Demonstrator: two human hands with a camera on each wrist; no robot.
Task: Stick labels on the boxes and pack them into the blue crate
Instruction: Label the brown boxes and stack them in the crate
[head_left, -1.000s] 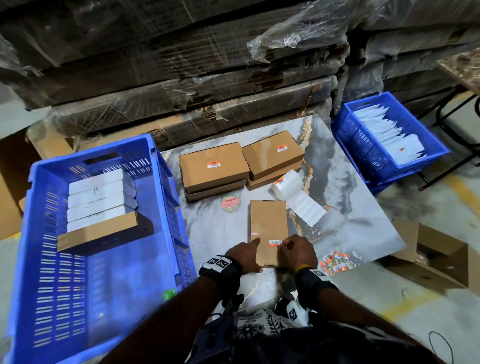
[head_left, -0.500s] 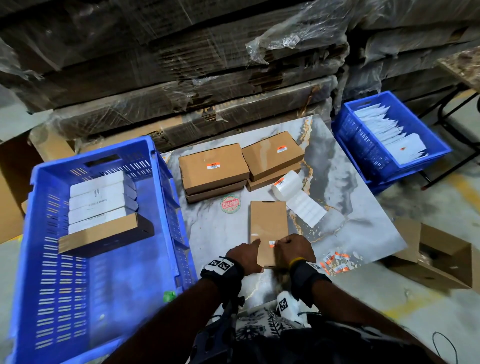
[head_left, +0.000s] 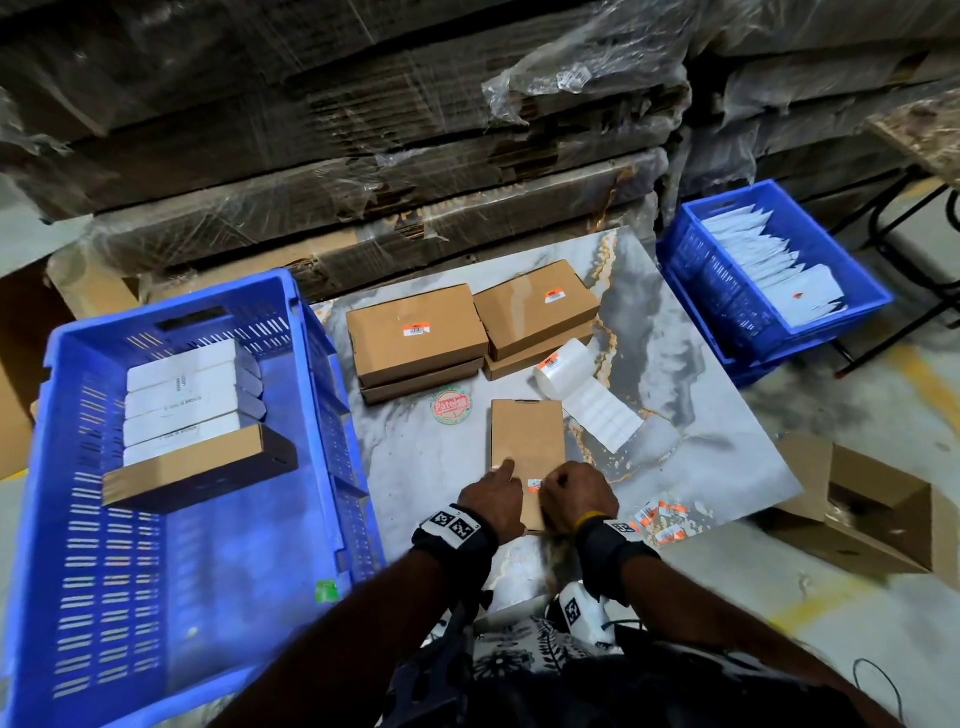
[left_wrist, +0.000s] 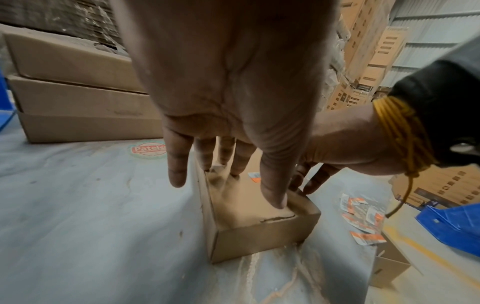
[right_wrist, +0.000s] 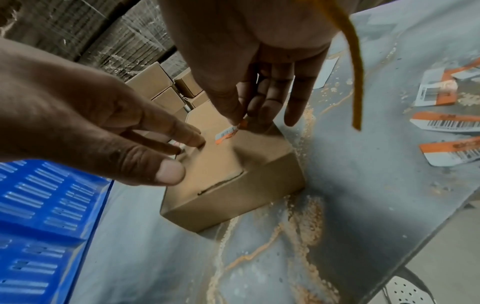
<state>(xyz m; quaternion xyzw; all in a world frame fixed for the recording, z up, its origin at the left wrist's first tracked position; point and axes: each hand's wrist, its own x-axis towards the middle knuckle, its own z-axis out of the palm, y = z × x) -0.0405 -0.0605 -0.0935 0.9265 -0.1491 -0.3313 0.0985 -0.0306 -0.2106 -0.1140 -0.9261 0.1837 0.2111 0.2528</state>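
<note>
Brown cardboard box (head_left: 527, 447) lies flat on marble tabletop (head_left: 701, 415), centre-front. Left hand (head_left: 493, 501) at its 7 o'clock corner, fingers straight, fingertips (left_wrist: 272, 197) pressing the lid. Right hand (head_left: 579, 499) at 5 o'clock pinches an orange-white label (right_wrist: 228, 132) between thumb and forefinger, one end touching the lid. Blue crate (head_left: 317, 415) sits at 9 o'clock, boxes inside. Loose labels (head_left: 662, 519) at 4 o'clock, label roll (head_left: 563, 364) at 1 o'clock.

Light: you work in dim, soft overhead light.
Shadows: faint under your hands.
Edges: wide-angle bending.
Blur: near palms soft.
</note>
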